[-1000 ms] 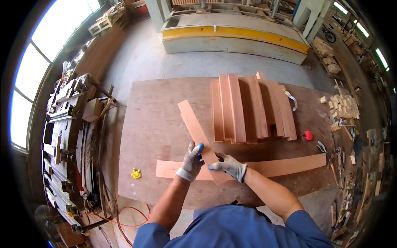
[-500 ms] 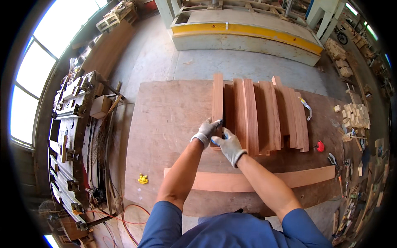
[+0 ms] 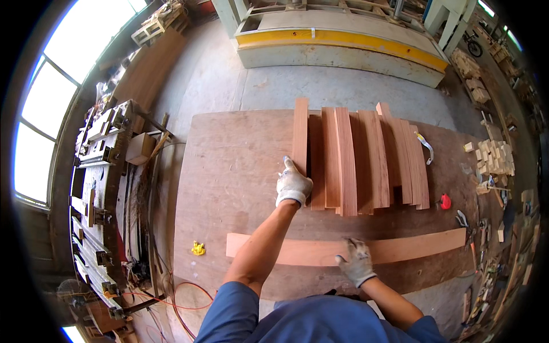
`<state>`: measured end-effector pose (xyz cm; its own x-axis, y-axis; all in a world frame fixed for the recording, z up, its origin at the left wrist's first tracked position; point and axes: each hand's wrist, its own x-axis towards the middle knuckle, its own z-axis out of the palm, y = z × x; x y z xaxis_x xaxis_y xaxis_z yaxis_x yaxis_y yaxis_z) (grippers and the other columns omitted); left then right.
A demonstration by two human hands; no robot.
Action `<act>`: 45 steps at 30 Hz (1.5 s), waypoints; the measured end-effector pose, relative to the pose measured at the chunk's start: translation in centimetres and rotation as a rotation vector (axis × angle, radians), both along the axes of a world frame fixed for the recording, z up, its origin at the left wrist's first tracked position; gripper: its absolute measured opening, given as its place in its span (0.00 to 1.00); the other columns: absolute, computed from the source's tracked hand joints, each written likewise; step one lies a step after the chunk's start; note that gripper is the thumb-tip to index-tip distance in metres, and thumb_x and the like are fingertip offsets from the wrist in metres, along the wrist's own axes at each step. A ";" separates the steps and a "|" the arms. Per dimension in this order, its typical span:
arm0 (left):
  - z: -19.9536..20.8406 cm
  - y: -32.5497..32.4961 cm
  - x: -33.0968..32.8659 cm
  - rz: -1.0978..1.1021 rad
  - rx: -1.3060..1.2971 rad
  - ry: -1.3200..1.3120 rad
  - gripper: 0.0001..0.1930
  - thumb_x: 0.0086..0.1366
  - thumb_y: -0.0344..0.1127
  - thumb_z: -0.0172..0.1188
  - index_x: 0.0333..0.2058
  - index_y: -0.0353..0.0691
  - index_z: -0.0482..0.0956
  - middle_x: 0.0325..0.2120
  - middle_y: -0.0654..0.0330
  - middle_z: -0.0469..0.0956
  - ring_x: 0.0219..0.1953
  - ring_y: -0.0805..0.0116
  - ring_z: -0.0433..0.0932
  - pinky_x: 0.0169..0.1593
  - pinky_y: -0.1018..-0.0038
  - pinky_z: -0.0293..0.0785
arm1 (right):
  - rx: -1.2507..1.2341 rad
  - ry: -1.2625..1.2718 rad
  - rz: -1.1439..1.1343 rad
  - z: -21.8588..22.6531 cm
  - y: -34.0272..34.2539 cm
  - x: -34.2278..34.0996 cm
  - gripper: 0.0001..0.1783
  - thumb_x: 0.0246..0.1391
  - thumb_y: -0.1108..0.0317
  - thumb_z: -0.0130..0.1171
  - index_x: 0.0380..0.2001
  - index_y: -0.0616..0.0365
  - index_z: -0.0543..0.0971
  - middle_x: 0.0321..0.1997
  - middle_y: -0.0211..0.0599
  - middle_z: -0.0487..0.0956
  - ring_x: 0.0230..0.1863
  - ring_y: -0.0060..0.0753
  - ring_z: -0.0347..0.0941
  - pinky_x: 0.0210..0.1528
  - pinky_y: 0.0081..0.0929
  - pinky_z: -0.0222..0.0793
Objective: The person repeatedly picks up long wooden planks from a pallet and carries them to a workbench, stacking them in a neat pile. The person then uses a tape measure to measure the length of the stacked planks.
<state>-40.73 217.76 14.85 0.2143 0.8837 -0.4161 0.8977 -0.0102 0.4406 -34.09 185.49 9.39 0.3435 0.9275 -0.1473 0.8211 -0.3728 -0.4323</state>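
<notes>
Left hand lies at the near end of the leftmost wooden strip, beside the row of strips on the bench; whether it is clamped cannot be confirmed. Right hand, thumb spread apart, is over the long board.

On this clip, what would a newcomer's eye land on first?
Probably the row of reddish wooden boards on the right half of the brown table, with the gloved left hand at the near end of the leftmost board. Next, the long pale board lying crosswise nearer, the gloved right hand over it. Beyond the table, the yellow band on a large machine stands out.
</notes>
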 end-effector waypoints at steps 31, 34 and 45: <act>-0.7 -2.0 1.0 0.172 0.127 -0.122 0.34 0.55 0.43 0.68 0.56 0.37 0.63 0.46 0.36 0.77 0.50 0.39 0.77 0.55 0.56 0.74 | 0.008 -0.144 -0.028 -2.2 -4.3 0.8 0.48 0.49 0.46 0.62 0.66 0.65 0.61 0.72 0.58 0.52 0.74 0.62 0.43 0.73 0.60 0.35; -2.6 -1.0 -0.2 0.139 0.129 -0.040 0.38 0.58 0.47 0.67 0.60 0.36 0.61 0.50 0.35 0.74 0.53 0.39 0.75 0.57 0.56 0.73 | 0.012 -0.148 -0.022 -2.0 -4.1 0.7 0.47 0.49 0.46 0.62 0.65 0.65 0.61 0.72 0.59 0.53 0.74 0.63 0.43 0.73 0.61 0.36; -13.7 3.3 -5.7 -1.226 1.086 1.186 0.38 0.67 0.56 0.55 0.67 0.37 0.58 0.62 0.50 0.68 0.64 0.50 0.66 0.65 0.59 0.64 | 0.020 -0.166 0.020 -2.3 -4.2 0.3 0.48 0.49 0.46 0.61 0.66 0.64 0.60 0.72 0.61 0.51 0.74 0.66 0.41 0.72 0.63 0.34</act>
<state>-46.46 221.11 1.18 0.8520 0.4448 -0.2761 -0.0035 -0.5225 -0.8526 -33.76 181.28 7.04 0.3433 0.9365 -0.0718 0.8888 -0.3486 -0.2975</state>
